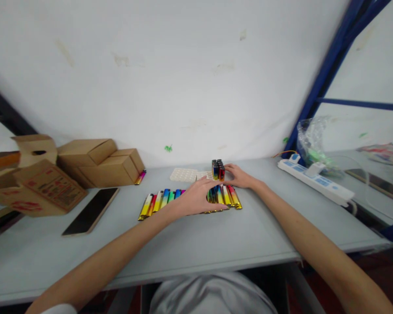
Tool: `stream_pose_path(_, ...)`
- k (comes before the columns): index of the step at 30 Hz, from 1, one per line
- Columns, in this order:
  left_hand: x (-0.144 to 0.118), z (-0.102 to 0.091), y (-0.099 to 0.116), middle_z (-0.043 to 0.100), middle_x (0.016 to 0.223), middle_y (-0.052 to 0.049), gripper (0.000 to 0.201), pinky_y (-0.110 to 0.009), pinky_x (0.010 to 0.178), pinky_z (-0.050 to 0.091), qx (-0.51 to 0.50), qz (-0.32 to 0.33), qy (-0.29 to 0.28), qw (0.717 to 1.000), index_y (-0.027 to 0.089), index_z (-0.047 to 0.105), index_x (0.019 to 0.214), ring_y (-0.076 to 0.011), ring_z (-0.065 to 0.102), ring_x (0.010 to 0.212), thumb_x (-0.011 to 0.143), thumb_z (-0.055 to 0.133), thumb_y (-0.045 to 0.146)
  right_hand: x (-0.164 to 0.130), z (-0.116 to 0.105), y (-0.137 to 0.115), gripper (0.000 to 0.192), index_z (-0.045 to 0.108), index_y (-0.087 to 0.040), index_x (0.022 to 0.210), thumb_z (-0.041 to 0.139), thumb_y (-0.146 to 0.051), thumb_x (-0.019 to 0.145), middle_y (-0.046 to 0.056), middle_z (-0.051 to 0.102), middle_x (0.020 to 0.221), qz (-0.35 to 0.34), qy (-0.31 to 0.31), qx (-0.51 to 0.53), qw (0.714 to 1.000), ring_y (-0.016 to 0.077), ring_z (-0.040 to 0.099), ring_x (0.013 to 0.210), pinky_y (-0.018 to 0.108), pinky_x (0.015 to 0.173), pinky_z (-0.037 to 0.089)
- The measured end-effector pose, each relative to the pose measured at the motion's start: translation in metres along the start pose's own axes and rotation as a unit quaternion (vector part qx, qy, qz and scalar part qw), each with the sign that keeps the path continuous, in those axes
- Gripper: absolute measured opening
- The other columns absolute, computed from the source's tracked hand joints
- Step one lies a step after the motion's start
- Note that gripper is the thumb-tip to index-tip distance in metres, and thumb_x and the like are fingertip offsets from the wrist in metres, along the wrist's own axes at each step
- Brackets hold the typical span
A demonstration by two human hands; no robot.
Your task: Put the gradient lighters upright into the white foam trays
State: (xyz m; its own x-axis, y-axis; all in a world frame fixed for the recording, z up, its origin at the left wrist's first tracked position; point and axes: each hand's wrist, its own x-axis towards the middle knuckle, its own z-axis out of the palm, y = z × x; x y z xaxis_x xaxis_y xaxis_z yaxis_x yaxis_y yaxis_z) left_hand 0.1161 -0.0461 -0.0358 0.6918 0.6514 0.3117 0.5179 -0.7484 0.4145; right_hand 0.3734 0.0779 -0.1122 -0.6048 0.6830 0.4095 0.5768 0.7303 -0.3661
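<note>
Two bare hands pictured at a lighter-strewn table (216, 235).
Left hand (196, 198) is laid flat, fingers wide, on the lighter row (157, 201); at one o'clock, right hand (240, 176) fingers are curled against upright lighters (218, 169).

White wall (170, 74) ahead of me, scuffed, with small green marks. Pale grey table (196, 244) runs along it. Blue metal frame (330, 74) rises at my right; dark post (6, 115) at left. Even, soft light.
</note>
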Motion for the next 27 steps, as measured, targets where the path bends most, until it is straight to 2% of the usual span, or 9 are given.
stream_pose_path(3,-0.008,-0.009,0.002,0.07,0.127,-0.012,0.062,-0.047,0.11,0.044,-0.027,-0.024,0.035,0.999,0.025,0.067,0.132,-0.0318,0.063,0.121,0.08,0.077,0.057,0.0,0.0,0.0,0.069,0.063,-0.018,0.135,0.074,-0.062,0.083,0.018,0.06,0.135,0.005,0.002,0.005,1.0,0.0341,0.057,0.127,0.055,0.112,0.045)
stream_pose_path(7,-0.024,-0.02,-0.001,0.066,0.132,-0.011,0.044,-0.047,0.109,0.049,-0.071,-0.053,0.127,0.988,0.025,0.072,0.12,-0.0278,0.065,0.118,0.081,0.078,0.044,0.0,0.001,-0.001,0.069,0.063,-0.018,0.135,0.076,-0.061,0.082,0.018,0.061,0.135,0.003,0.006,0.015,1.0,0.0353,0.057,0.125,0.057,0.11,0.045)
stream_pose_path(11,-0.031,-0.021,-0.012,0.047,0.15,-0.014,0.032,-0.042,0.095,0.061,-0.224,-0.105,0.188,0.95,0.02,0.074,0.111,-0.0218,0.073,0.101,0.081,0.076,0.033,-0.001,0.002,0.001,0.07,0.064,-0.017,0.134,0.075,-0.062,0.082,0.018,0.061,0.133,0.005,0.005,0.012,1.0,0.0345,0.058,0.124,0.055,0.11,0.046)
stream_pose_path(14,-0.032,-0.018,-0.022,0.046,0.15,-0.015,0.022,-0.042,0.091,0.064,-0.289,-0.135,0.212,0.924,0.015,0.076,0.099,-0.0164,0.075,0.084,0.084,0.071,0.03,-0.002,0.002,0.004,0.071,0.063,-0.016,0.135,0.074,-0.062,0.082,0.018,0.061,0.133,0.008,0.003,0.006,1.0,0.0348,0.058,0.123,0.055,0.11,0.046)
stream_pose_path(16,-0.032,-0.016,-0.026,0.05,0.146,-0.015,0.022,-0.041,0.091,0.064,-0.289,-0.144,0.221,0.92,0.015,0.077,0.097,-0.014,0.074,0.08,0.088,0.068,0.033,-0.003,0.003,0.005,0.071,0.062,-0.016,0.136,0.074,-0.061,0.083,0.019,0.06,0.134,0.006,0.004,0.006,1.0,0.0356,0.057,0.124,0.056,0.111,0.045)
stream_pose_path(18,-0.033,-0.014,-0.028,0.053,0.143,-0.014,0.028,-0.039,0.092,0.063,-0.295,-0.136,0.228,0.918,0.017,0.074,0.11,-0.0138,0.072,0.084,0.088,0.069,0.034,-0.003,0.003,0.006,0.07,0.061,-0.017,0.137,0.074,-0.061,0.083,0.019,0.06,0.135,0.002,0.005,0.008,1.0,0.0361,0.057,0.125,0.058,0.111,0.044)
stream_pose_path(22,-0.034,-0.012,-0.027,0.064,0.127,-0.01,0.068,-0.036,0.086,0.062,-0.35,-0.154,0.25,0.889,0.025,0.053,0.141,-0.0148,0.071,0.084,0.079,0.08,0.028,-0.004,0.003,0.006,0.07,0.061,-0.019,0.137,0.074,-0.061,0.083,0.018,0.059,0.137,0.008,0.005,0.008,1.0,0.0364,0.057,0.126,0.059,0.111,0.045)
stream_pose_path(23,-0.034,-0.012,-0.026,0.066,0.119,-0.009,0.068,-0.035,0.085,0.062,-0.36,-0.169,0.252,0.882,0.023,0.055,0.138,-0.0155,0.071,0.083,0.076,0.082,0.028,-0.004,0.002,0.006,0.071,0.06,-0.019,0.138,0.073,-0.062,0.083,0.018,0.059,0.137,0.009,0.004,0.007,1.0,0.0363,0.057,0.126,0.059,0.111,0.045)
stream_pose_path(27,-0.034,-0.012,-0.023,0.068,0.092,-0.005,0.031,-0.031,0.083,0.059,-0.352,-0.179,0.247,0.885,0.015,0.068,0.1,-0.0164,0.07,0.081,0.08,0.079,0.036,-0.004,0.002,0.006,0.071,0.06,-0.018,0.138,0.073,-0.063,0.083,0.018,0.058,0.138,0.004,-0.001,0.007,1.0,0.0362,0.056,0.127,0.058,0.112,0.044)
